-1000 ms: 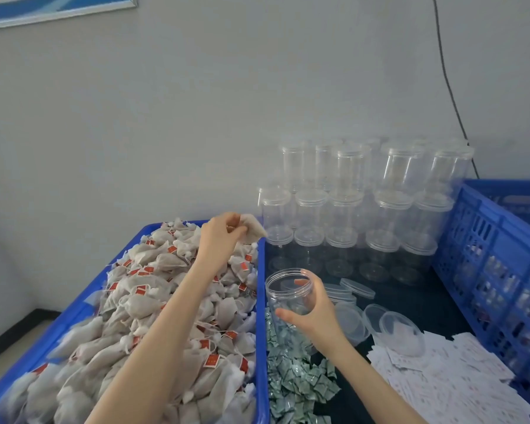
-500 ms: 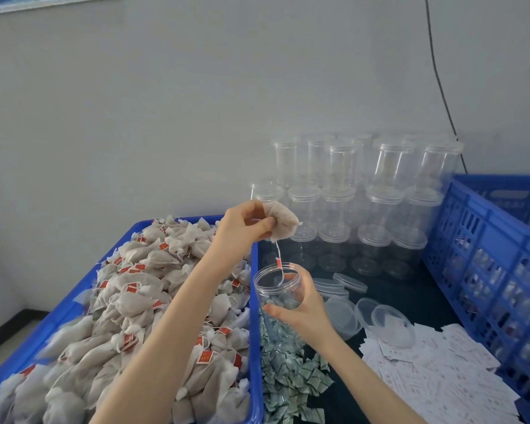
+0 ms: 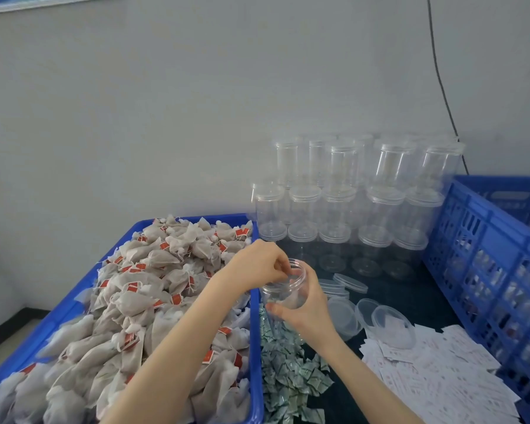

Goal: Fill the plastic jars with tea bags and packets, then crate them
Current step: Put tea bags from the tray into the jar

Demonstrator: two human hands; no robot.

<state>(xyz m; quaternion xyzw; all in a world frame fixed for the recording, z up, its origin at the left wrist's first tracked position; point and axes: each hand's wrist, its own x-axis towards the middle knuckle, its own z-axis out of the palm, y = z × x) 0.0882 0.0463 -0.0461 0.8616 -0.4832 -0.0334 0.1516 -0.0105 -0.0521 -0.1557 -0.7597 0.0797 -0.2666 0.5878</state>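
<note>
Your right hand (image 3: 306,313) gripped the open clear jar (image 3: 285,286) just right of the blue tray (image 3: 254,332) | your left hand (image 3: 257,266) curled its fingertips over the jar's mouth; whether it held a tea bag, you could not tell | tea bags (image 3: 141,301) filled the tray; green packets (image 3: 288,374) lay on the tabletop (image 3: 410,295) under the jar
</note>
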